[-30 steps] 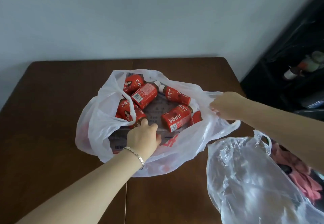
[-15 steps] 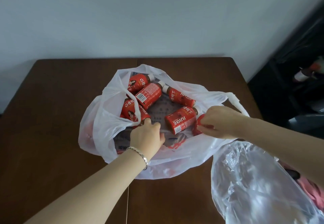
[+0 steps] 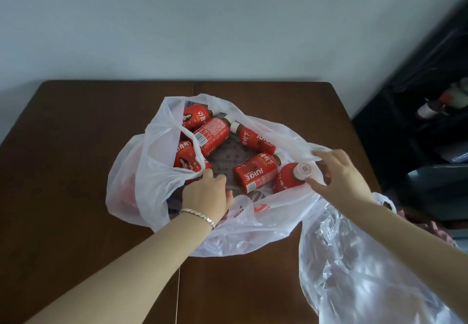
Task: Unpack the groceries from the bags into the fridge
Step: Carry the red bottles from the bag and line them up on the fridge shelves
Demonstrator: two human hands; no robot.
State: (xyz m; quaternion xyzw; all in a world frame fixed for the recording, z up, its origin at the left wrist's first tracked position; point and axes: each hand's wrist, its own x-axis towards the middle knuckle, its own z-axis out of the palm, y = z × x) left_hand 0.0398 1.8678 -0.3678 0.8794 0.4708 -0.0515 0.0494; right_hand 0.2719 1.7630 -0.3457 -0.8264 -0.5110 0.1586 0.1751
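A white plastic bag (image 3: 152, 171) lies spread on the brown table (image 3: 63, 171) with several red juice bottles inside. One bottle (image 3: 255, 175) shows its JUICE label. Another bottle (image 3: 286, 180) points its pale cap toward me at the bag's right side. My left hand (image 3: 206, 194), with a bracelet on the wrist, grips the bag's near-left handle, fingers curled into the plastic. My right hand (image 3: 339, 174) hovers spread at the bag's right rim, thumb beside the capped bottle, fingers touching the plastic edge.
A clear plastic bag (image 3: 354, 273) bulges at the table's near right corner, under my right forearm, with pink items behind it. A dark shelf unit (image 3: 430, 121) holding bottles stands to the right. A pale wall runs behind the table.
My right hand has let go of the bag's right handle, come in to the capped bottle, and its fingers have spread. My left hand keeps its hold on the bag.
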